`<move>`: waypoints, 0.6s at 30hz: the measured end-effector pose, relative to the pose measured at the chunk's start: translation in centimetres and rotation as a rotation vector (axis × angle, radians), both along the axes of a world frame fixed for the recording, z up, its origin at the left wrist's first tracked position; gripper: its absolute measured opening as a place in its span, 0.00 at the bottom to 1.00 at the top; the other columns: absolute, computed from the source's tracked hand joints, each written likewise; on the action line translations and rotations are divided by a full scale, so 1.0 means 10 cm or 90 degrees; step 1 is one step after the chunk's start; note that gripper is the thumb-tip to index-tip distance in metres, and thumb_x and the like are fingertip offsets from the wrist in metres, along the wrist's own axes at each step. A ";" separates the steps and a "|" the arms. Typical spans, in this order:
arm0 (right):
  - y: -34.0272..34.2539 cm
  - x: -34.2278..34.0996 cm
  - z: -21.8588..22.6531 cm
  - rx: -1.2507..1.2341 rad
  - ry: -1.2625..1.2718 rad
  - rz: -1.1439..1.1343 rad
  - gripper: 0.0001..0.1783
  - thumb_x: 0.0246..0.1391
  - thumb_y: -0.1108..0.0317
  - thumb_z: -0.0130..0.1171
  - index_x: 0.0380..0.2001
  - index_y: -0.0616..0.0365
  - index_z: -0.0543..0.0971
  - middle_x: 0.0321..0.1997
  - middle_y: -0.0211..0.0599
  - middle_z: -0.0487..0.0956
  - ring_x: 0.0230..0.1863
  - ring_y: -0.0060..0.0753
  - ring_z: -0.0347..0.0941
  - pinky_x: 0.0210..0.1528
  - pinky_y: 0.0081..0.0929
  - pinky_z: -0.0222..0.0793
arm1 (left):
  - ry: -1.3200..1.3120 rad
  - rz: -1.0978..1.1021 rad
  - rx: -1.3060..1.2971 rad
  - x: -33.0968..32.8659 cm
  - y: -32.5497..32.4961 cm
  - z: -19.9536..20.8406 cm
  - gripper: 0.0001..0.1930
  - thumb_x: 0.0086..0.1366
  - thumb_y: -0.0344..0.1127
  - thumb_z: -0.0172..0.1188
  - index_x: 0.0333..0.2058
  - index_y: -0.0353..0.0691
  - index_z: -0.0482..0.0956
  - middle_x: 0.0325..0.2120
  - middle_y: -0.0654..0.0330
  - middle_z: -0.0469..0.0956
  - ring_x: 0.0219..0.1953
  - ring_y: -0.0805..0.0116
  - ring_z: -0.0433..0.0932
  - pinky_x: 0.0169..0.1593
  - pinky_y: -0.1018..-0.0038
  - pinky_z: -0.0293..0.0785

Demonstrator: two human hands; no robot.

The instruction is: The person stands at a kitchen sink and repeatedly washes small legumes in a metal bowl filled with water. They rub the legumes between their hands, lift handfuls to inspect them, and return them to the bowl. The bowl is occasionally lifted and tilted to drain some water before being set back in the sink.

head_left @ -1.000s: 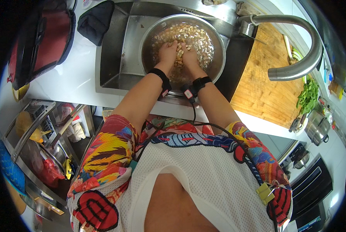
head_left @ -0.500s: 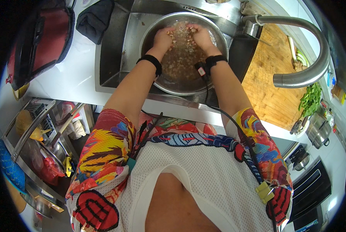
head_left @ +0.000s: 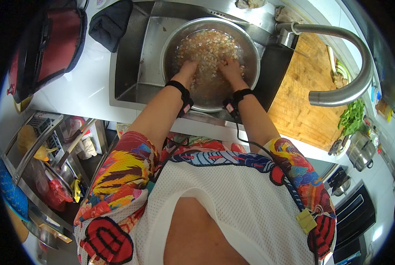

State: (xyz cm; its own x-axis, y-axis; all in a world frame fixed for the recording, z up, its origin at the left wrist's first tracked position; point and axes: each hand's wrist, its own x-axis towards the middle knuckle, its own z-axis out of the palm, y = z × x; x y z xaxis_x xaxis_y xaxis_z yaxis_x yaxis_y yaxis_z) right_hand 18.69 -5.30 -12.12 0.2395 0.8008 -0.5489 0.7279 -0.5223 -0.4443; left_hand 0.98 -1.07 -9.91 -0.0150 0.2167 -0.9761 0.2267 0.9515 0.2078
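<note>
A round metal basin (head_left: 255,70) sits in the sink, holding murky brown water (head_left: 206,90) full of small pale pieces (head_left: 210,42) whose kind I cannot make out. My left hand (head_left: 188,70) dips into the water on the left side of the basin, its fingers sunk among the pieces. Opposite it, my right hand (head_left: 231,70) is in the water on the right side, with pieces around its knuckles. The murk hides the fingers of both hands, so their grip does not show. Black bands circle both wrists.
The basin stands in a steel sink (head_left: 129,70). A curved tap (head_left: 338,98) reaches over a wooden cutting board (head_left: 294,97) at the right, with leafy greens (head_left: 353,117) beside it. On the left counter lie a black cloth (head_left: 110,24) and a red-and-black case (head_left: 60,42).
Both hands have drawn from the far part of the basin toward me, through the water. The pale pieces now gather more at the far side. My forearms have pulled back.
</note>
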 end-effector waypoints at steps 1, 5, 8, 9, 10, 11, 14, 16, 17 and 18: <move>-0.05 -0.05 0.02 -0.050 0.107 -0.064 0.29 0.47 0.52 0.56 0.52 0.54 0.70 0.47 0.53 0.70 0.47 0.48 0.69 0.48 0.36 0.65 | -0.051 0.021 -0.020 0.04 -0.04 0.09 0.30 0.62 0.49 0.44 0.59 0.40 0.53 0.59 0.47 0.52 0.53 0.50 0.57 0.49 0.53 0.58; -0.17 -0.37 0.07 -0.181 0.403 -0.306 0.31 0.49 0.53 0.56 0.53 0.58 0.65 0.44 0.45 0.70 0.41 0.39 0.69 0.42 0.34 0.66 | -0.185 0.118 -0.080 0.24 -0.11 0.37 0.34 0.64 0.54 0.41 0.62 0.42 0.45 0.63 0.50 0.40 0.64 0.45 0.41 0.58 0.42 0.44; -0.20 -0.54 0.17 -0.203 0.480 -0.434 0.28 0.50 0.57 0.55 0.52 0.58 0.63 0.44 0.41 0.71 0.38 0.35 0.68 0.38 0.33 0.66 | -0.116 0.092 -0.042 0.33 -0.12 0.36 0.32 0.64 0.53 0.42 0.61 0.43 0.50 0.61 0.49 0.46 0.62 0.48 0.47 0.57 0.46 0.48; -0.19 -0.58 0.21 -0.205 0.500 -0.468 0.27 0.50 0.59 0.55 0.52 0.58 0.62 0.44 0.39 0.71 0.37 0.34 0.68 0.37 0.34 0.66 | -0.074 0.066 -0.016 0.31 -0.12 0.33 0.31 0.64 0.52 0.43 0.60 0.42 0.52 0.60 0.49 0.49 0.61 0.49 0.50 0.56 0.48 0.51; -0.17 -0.62 0.26 -0.175 0.520 -0.459 0.28 0.51 0.60 0.55 0.53 0.59 0.61 0.46 0.43 0.70 0.39 0.37 0.68 0.38 0.35 0.66 | -0.102 0.073 0.014 0.30 -0.12 0.28 0.28 0.64 0.52 0.44 0.57 0.41 0.56 0.57 0.50 0.54 0.58 0.52 0.54 0.55 0.51 0.54; -0.16 -0.64 0.32 -0.144 0.537 -0.452 0.29 0.51 0.62 0.54 0.55 0.60 0.59 0.48 0.47 0.68 0.42 0.40 0.68 0.38 0.36 0.66 | -0.131 0.080 0.042 0.28 -0.13 0.23 0.26 0.64 0.52 0.45 0.54 0.40 0.60 0.54 0.50 0.58 0.54 0.54 0.59 0.53 0.54 0.57; -0.07 -0.65 0.43 -0.071 0.467 -0.357 0.28 0.52 0.65 0.54 0.54 0.61 0.60 0.46 0.50 0.70 0.41 0.42 0.70 0.36 0.36 0.67 | -0.099 0.077 0.188 0.28 -0.13 0.11 0.21 0.63 0.51 0.48 0.44 0.38 0.67 0.43 0.54 0.67 0.43 0.61 0.66 0.46 0.62 0.63; -0.01 -0.67 0.44 -0.027 0.395 -0.294 0.25 0.52 0.66 0.54 0.52 0.61 0.63 0.41 0.49 0.73 0.37 0.41 0.72 0.34 0.34 0.67 | -0.040 0.048 0.247 0.26 -0.11 0.08 0.19 0.63 0.50 0.49 0.40 0.38 0.69 0.36 0.56 0.69 0.38 0.63 0.68 0.42 0.64 0.65; 0.03 -0.66 0.41 -0.004 0.369 -0.279 0.23 0.52 0.66 0.54 0.50 0.61 0.65 0.38 0.48 0.74 0.35 0.40 0.72 0.34 0.34 0.67 | -0.011 0.021 0.246 0.25 -0.06 0.08 0.19 0.62 0.50 0.50 0.38 0.38 0.68 0.34 0.57 0.69 0.36 0.63 0.69 0.41 0.64 0.66; 0.07 -0.67 0.37 0.018 0.343 -0.262 0.21 0.52 0.67 0.55 0.48 0.61 0.67 0.35 0.47 0.75 0.33 0.39 0.73 0.33 0.34 0.67 | 0.018 -0.006 0.244 0.24 -0.01 0.09 0.18 0.62 0.50 0.51 0.37 0.38 0.68 0.33 0.57 0.69 0.35 0.63 0.69 0.40 0.65 0.66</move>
State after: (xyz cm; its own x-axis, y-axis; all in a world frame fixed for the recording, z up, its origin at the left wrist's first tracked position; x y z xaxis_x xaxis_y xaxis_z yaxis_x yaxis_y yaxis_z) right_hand 12.03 -4.61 -8.39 0.2275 0.7184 -0.6573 0.1454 -0.6925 -0.7066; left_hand 3.35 -1.22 -9.02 -0.0362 0.5661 -0.8235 0.2462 0.8037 0.5417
